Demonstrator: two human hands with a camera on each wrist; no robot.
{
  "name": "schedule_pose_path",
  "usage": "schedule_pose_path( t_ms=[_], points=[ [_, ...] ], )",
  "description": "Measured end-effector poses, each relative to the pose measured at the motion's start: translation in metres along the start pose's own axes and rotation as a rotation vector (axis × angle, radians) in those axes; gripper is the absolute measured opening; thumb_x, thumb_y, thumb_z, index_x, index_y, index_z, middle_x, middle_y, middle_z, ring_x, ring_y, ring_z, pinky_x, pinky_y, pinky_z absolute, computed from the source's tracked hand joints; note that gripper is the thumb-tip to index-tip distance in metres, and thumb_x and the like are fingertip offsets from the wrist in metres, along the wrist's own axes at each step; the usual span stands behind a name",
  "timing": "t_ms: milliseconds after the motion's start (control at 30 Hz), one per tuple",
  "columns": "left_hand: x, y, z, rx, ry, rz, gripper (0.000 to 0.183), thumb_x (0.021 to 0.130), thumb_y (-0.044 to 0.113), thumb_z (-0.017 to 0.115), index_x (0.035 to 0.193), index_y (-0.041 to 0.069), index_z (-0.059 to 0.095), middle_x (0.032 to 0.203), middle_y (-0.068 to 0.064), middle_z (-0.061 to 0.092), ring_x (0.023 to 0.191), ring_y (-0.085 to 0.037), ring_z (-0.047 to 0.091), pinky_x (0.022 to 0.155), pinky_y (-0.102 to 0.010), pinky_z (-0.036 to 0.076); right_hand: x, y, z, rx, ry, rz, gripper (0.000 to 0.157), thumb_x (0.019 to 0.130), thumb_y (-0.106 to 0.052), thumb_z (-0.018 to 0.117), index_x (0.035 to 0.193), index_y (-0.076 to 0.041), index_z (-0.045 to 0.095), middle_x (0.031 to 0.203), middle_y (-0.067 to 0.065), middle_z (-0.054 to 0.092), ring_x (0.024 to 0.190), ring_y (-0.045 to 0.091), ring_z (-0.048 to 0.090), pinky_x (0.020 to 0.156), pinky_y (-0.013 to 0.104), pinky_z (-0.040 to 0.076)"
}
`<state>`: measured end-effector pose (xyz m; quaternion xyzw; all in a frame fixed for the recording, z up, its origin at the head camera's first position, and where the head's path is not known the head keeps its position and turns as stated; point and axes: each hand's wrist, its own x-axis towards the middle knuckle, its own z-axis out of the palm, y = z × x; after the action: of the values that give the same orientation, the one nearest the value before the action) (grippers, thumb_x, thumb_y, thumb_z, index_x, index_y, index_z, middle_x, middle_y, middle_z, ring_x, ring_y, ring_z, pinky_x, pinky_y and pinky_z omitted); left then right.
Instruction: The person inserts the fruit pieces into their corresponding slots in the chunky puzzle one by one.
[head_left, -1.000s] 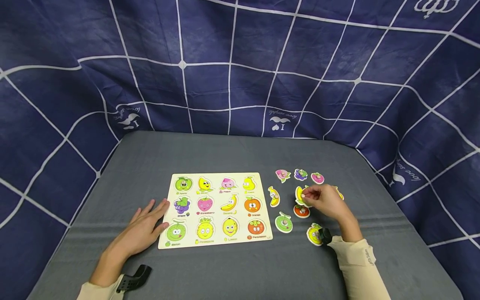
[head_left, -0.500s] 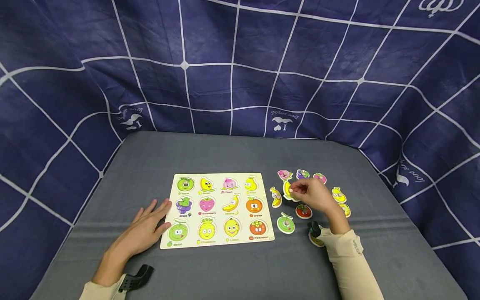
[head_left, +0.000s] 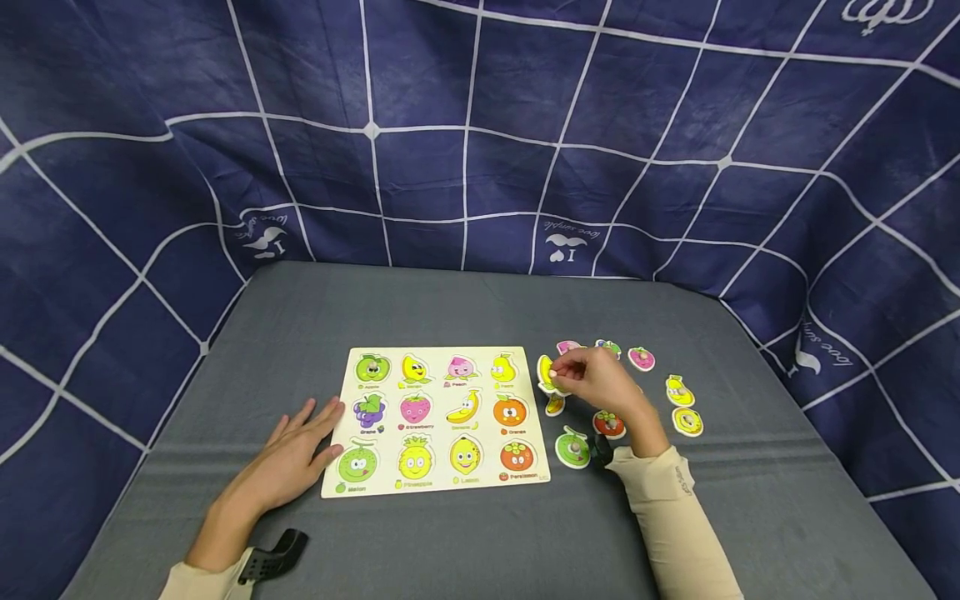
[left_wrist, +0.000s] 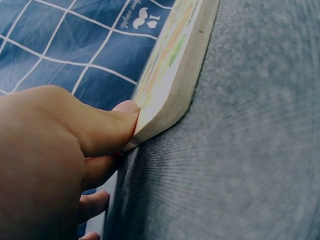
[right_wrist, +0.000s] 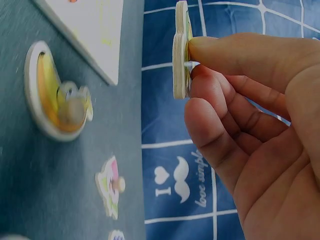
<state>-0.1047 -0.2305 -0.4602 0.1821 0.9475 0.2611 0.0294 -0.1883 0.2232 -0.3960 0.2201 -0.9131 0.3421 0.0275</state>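
Observation:
A pale fruit puzzle board [head_left: 442, 493] lies flat on the grey table, with several fruit pictures in rows. My left hand [head_left: 288, 462] lies at its left side, fingers spread and fairly straight; in the left wrist view the thumb [left_wrist: 110, 127] touches the board's edge. My right hand [head_left: 600, 383] pinches a yellow fruit puzzle piece [head_left: 546, 372] by its small knob. In the right wrist view that piece [right_wrist: 180, 60] is seen edge-on, raised off the table. Below it lies a banana piece [head_left: 555, 405], partly hidden in the head view. The held piece's exact fruit is hard to tell.
Other knobbed pieces lie right of the board: melon [head_left: 573, 450], persimmon [head_left: 609, 424], strawberry [head_left: 641, 359], pear [head_left: 678, 390] and a round yellow one [head_left: 687, 422]. Peach [head_left: 567, 347] and grape [head_left: 608, 346] pieces are partly covered by my right hand. A blue checked cloth [head_left: 420, 175] hangs behind.
My right hand has moved left with the yellow piece, from above the scattered pieces to near the board's right edge. The pear and round yellow pieces have come into view. The left hand stays put.

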Motion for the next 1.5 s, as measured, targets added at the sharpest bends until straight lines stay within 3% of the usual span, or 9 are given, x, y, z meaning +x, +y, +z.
schedule_pose_path(
  t_ms=[233, 433, 700, 1067, 1500],
  points=[
    [0.0, 0.0, 0.001, 0.004, -0.003, 0.003, 0.062, 0.097, 0.023, 0.064, 0.148, -0.005, 0.041, 0.153, -0.024, 0.036, 0.14, -0.055, 0.022, 0.105, -0.073, 0.014, 0.011, -0.008, 0.01, -0.008, -0.001, -0.022, 0.007, 0.081, -0.001, 0.078, 0.086, 0.0, 0.074, 0.072, -0.001, 0.063, 0.065, 0.011, 0.056, 0.058, 0.023, 0.048],
    [-0.001, -0.002, 0.001, 0.001, -0.007, -0.006, 0.062, 0.097, 0.023, 0.063, 0.148, -0.005, 0.04, 0.153, -0.024, 0.035, 0.14, -0.055, 0.021, 0.105, -0.073, 0.013, 0.02, -0.017, 0.018, 0.013, -0.019, 0.009, 0.005, 0.083, -0.004, 0.076, 0.087, -0.001, 0.075, 0.073, -0.001, 0.064, 0.065, 0.012, 0.056, 0.058, 0.024, 0.049],
    [-0.001, 0.0, 0.001, 0.0, 0.0, -0.002, 0.062, 0.097, 0.024, 0.063, 0.148, -0.005, 0.04, 0.152, -0.024, 0.036, 0.14, -0.055, 0.021, 0.105, -0.073, 0.013, 0.033, -0.027, 0.029, 0.04, -0.033, -0.028, 0.004, 0.084, -0.004, 0.076, 0.086, -0.001, 0.074, 0.072, -0.001, 0.065, 0.064, 0.011, 0.057, 0.059, 0.024, 0.05],
    [-0.001, -0.001, 0.001, 0.002, 0.004, 0.005, 0.062, 0.098, 0.024, 0.063, 0.147, -0.006, 0.041, 0.152, -0.025, 0.036, 0.14, -0.055, 0.022, 0.105, -0.073, 0.014, 0.049, -0.033, 0.052, 0.038, -0.098, -0.047, 0.004, 0.085, -0.004, 0.075, 0.086, 0.0, 0.074, 0.069, -0.004, 0.062, 0.063, 0.007, 0.054, 0.059, 0.022, 0.048],
    [-0.001, 0.0, 0.0, 0.001, 0.003, 0.003, 0.062, 0.097, 0.022, 0.063, 0.147, -0.006, 0.041, 0.152, -0.025, 0.036, 0.14, -0.055, 0.021, 0.105, -0.073, 0.014, 0.059, -0.039, 0.072, 0.042, -0.106, -0.034, 0.005, 0.084, -0.004, 0.075, 0.085, 0.0, 0.074, 0.068, -0.004, 0.062, 0.062, 0.006, 0.054, 0.058, 0.021, 0.047]
  ],
)
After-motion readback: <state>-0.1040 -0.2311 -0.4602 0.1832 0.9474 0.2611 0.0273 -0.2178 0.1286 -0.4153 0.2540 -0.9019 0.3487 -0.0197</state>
